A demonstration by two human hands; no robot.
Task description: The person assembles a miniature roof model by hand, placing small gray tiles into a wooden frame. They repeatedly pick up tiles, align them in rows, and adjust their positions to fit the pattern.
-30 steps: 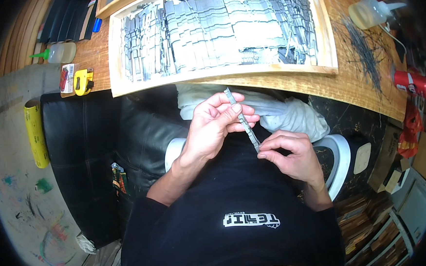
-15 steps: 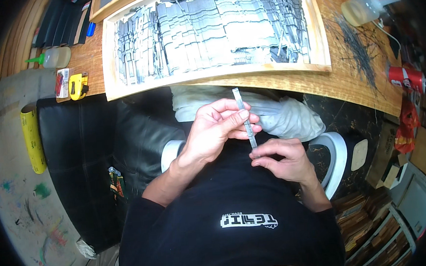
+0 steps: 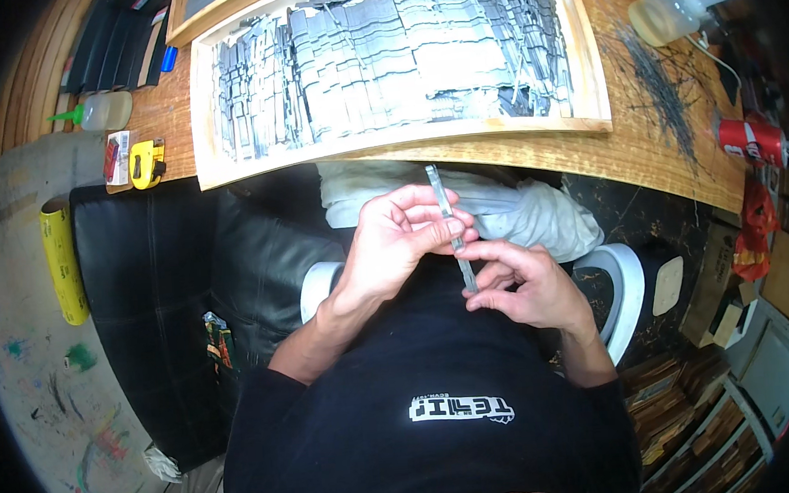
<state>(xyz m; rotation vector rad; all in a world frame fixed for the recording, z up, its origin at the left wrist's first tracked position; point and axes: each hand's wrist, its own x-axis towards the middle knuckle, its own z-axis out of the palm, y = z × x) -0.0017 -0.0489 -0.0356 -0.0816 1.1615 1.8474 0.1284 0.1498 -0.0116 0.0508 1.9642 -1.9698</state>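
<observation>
A thin, flat grey strip stands slantwise above my lap, its far end pointing toward the table. My left hand is closed in a pinch around the strip's middle, thumb on top. My right hand is also closed on it, with the thumb at the near end and a forefinger laid along its side higher up. Just beyond the hands, a wooden frame on the table holds rows of similar grey strips, brightly lit and partly washed out.
On the wooden table lie a yellow tape measure, a small box, two squeeze bottles, a pile of thin dark slivers and a red can. A black leather seat stands at left.
My right forefinger has moved up along the strip, away from the thumb, which stays at the near end. My left hand keeps its pinch, and the strip has shifted slightly.
</observation>
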